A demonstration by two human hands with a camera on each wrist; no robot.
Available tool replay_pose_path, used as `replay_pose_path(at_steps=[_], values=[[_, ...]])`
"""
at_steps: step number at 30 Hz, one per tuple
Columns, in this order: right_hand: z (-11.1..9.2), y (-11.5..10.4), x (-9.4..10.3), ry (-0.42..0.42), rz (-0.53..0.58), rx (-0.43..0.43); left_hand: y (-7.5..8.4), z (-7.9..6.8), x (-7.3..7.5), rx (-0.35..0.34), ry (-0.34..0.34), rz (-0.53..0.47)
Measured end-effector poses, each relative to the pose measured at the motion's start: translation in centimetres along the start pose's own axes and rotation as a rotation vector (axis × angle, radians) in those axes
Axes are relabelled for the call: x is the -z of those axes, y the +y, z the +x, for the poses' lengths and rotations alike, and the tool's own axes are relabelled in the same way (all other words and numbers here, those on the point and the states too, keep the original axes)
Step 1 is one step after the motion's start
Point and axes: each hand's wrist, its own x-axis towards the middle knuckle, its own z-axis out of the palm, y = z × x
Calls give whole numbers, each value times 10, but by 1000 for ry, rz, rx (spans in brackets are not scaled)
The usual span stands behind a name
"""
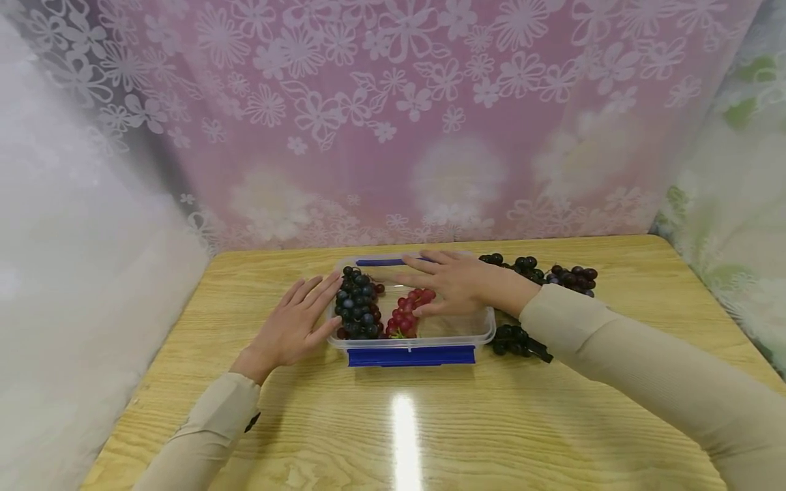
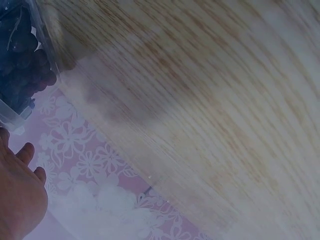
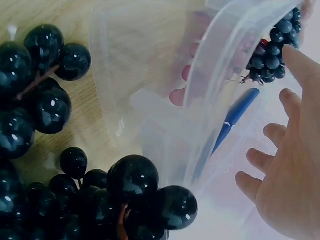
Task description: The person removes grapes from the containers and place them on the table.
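Observation:
A clear plastic container [image 1: 451,333] with blue clips stands on the table. Inside it, a dark grape bunch [image 1: 358,303] lies along the left side, and a red grape bunch [image 1: 404,315] lies near the middle. My left hand [image 1: 297,324] rests against the container's left side with straight fingers. Over the container's right half is my right hand [image 1: 454,279], fingers spread and holding nothing; its thumb is near the red grapes. In the right wrist view, that hand [image 3: 290,170] hovers above the rim. Only part of the left hand [image 2: 22,195] shows in the left wrist view.
On the right of the container, a black grape bunch [image 1: 512,339] lies near its front corner. More black grapes [image 1: 525,266] lie behind the right forearm, beside a purple bunch [image 1: 574,278]. A pink flowered curtain [image 1: 368,170] hangs behind the wooden table [image 1: 319,423].

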Motion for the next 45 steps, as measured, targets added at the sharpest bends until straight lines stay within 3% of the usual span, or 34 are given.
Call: replay_pose_path(at_steps=[13, 29, 35, 45], values=[[10, -6, -3, -93, -9, 53, 1, 3, -1, -21, 35, 1], [20, -15, -11, -104, -44, 115, 1, 1, -1, -12, 24, -9], [24, -18, -13, -80, -29, 162, 1, 1, -1, -5, 21, -20], [28, -16, -18, 56, -45, 208, 0, 1, -3, 7, 8, -29]])
